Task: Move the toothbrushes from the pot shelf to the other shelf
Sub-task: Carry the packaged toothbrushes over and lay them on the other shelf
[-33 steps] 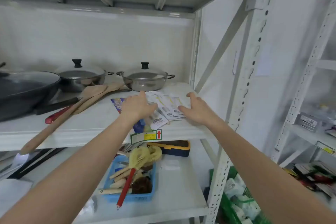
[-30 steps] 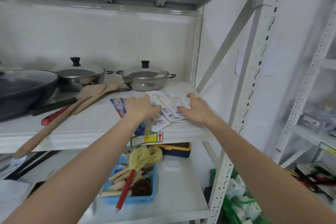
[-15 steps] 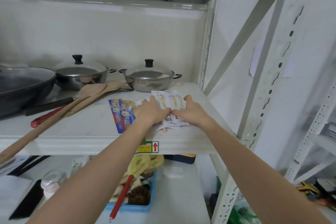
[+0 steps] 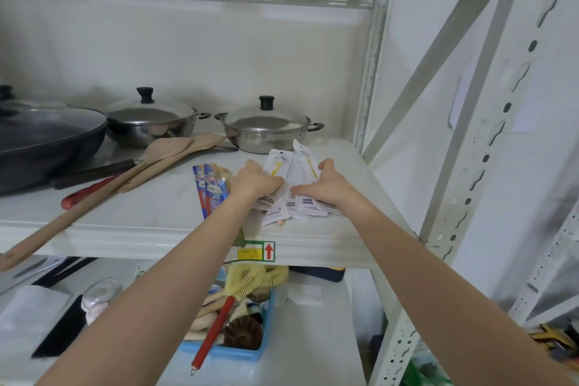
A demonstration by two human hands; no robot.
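Note:
Several white-packaged toothbrushes (image 4: 293, 172) lie bunched near the front right of the pot shelf (image 4: 141, 229). My left hand (image 4: 255, 180) presses on the left side of the bunch, fingers curled over the packets. My right hand (image 4: 324, 186) closes on the right side, thumb reaching toward the left hand. The far ends of two packets stick up between the hands. Two blue-and-red toothbrush packs (image 4: 208, 189) lie flat just left of my left hand, apart from the bunch.
Two lidded steel pots (image 4: 266, 128) (image 4: 150, 119) and a dark pan (image 4: 47, 138) stand at the back. Wooden spatulas (image 4: 125, 178) lie across the shelf. Below, a blue tray (image 4: 232, 351) holds brushes. Another shelf rack (image 4: 551, 285) stands to the right.
Both hands have slid inward from a spread position and gathered the white packets into a bunch between them. The camera has moved closer to the shelf.

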